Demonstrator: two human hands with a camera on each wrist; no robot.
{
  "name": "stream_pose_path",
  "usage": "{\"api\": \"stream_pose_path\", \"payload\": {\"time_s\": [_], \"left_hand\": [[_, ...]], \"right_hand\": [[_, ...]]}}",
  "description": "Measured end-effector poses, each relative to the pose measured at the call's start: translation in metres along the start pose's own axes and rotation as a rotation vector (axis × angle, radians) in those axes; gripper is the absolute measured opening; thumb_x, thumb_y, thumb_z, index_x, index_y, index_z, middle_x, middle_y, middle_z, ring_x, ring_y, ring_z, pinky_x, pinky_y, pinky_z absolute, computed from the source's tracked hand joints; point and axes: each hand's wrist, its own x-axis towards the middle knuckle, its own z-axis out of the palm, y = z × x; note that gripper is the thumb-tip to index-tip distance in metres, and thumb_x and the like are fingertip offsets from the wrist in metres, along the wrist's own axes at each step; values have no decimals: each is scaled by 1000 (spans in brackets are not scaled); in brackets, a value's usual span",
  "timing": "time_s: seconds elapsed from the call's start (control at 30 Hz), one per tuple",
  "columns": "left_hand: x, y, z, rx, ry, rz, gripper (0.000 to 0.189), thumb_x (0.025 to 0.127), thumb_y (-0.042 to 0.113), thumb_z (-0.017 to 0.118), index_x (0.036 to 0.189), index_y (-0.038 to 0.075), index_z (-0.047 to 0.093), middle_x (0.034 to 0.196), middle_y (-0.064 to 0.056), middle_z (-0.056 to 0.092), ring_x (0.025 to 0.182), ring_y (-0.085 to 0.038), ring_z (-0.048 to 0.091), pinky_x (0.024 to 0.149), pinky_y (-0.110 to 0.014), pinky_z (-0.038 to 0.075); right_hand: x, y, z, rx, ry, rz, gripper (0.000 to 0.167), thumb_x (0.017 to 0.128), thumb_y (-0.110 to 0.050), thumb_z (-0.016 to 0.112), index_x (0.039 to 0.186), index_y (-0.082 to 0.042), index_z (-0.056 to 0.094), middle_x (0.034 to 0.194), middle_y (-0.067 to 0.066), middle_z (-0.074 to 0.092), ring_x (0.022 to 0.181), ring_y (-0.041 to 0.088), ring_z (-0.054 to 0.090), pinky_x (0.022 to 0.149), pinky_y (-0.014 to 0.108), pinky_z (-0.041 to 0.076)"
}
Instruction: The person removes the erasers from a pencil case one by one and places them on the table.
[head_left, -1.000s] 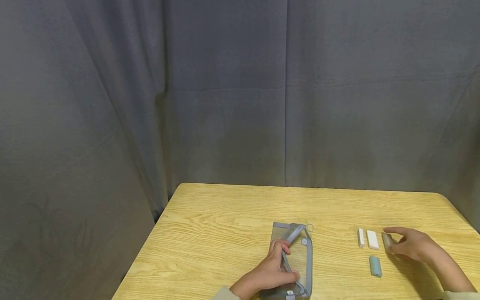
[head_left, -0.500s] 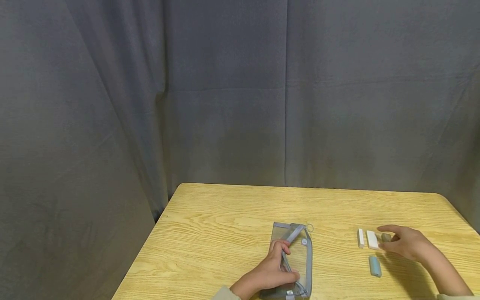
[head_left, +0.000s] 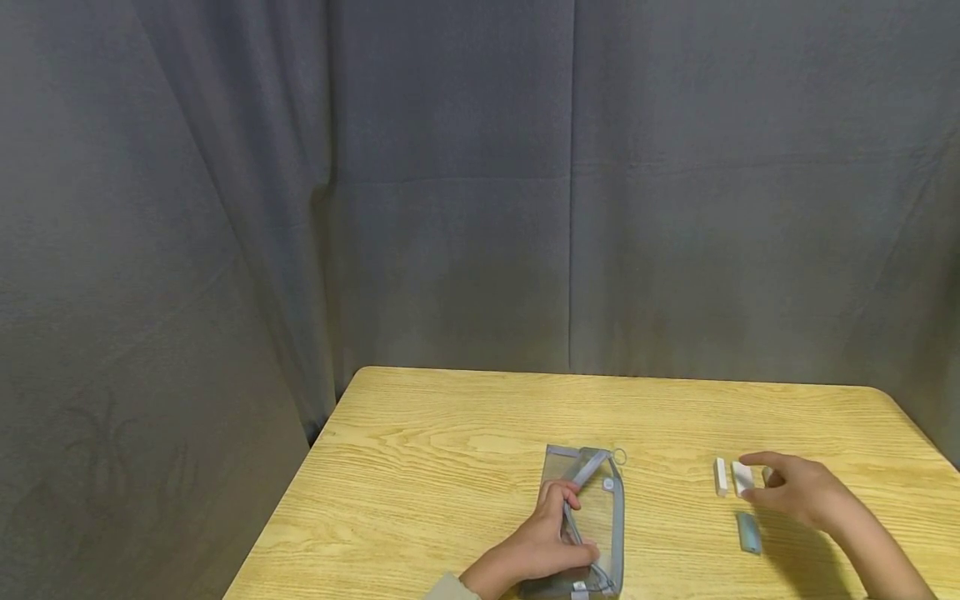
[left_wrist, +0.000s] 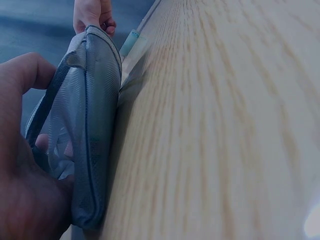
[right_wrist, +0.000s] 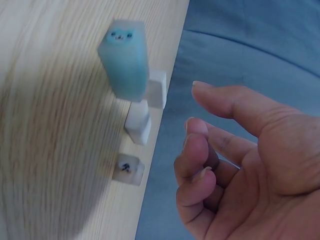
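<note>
My left hand (head_left: 546,542) holds a grey mesh zip pouch (head_left: 606,521) by its parted mouth, fingers and thumb at the opening; the pouch lies on the table. To the right, my right hand (head_left: 798,490) hovers over a flat white eraser-like block (head_left: 741,477), thumb and fingers apart. The right wrist view shows that hand holding nothing. A narrow white block (head_left: 721,477) lies left of the flat one. Partly behind my right fingers is a greyish block (right_wrist: 127,170) with a dark print. Nearer me lies a light-blue block (right_wrist: 127,70) with a small printed face.
A wood-grain table (head_left: 420,467) carries everything, its far edge running in front of a grey curtain (head_left: 450,208). A small ring (head_left: 619,456) sticks out from the pouch's far corner.
My right hand has moved left from the greyish block to above the flat white block. My left hand and the pouch have stayed put.
</note>
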Motion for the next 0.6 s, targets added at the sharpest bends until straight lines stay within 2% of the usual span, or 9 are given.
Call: {"api": "stream_pose_path", "payload": {"time_s": [0.13,0.2,0.3,0.43,0.6], "left_hand": [[-1,3,0,-17,17,-12,49,82,25,71,113,21,34,145,3,27,123,-15,37,97,-26,38],[-2,4,0,-32,13,-9,49,82,23,71,113,20,33,145,2,27,111,-10,43,91,-23,40],[-2,5,-1,-57,3,-6,50,82,21,71,113,19,33,146,0,26,91,-6,44,80,-20,41],[-2,5,-1,-50,1,-5,50,82,22,71,114,19,33,146,0,26,96,-6,43,81,-19,40],[-2,4,-1,-57,-1,-7,50,82,22,72,114,19,33,146,1,25,87,-3,45,77,-18,42]], "right_hand": [[-2,-7,3,-5,4,-14,59,93,-27,70,137,9,52,85,2,54,70,17,44,58,31,38],[-3,-9,5,-8,5,-17,59,93,-27,70,137,9,53,87,3,56,73,19,46,59,32,40],[-4,-12,7,-11,5,-14,60,93,-28,71,137,8,53,85,3,57,73,19,48,59,33,41],[-5,-17,9,-16,14,-18,59,93,-31,71,136,6,54,83,2,57,72,19,48,58,32,40],[-8,-24,15,-25,49,-33,56,93,-31,71,135,3,57,80,1,56,69,18,47,56,31,39]]}}
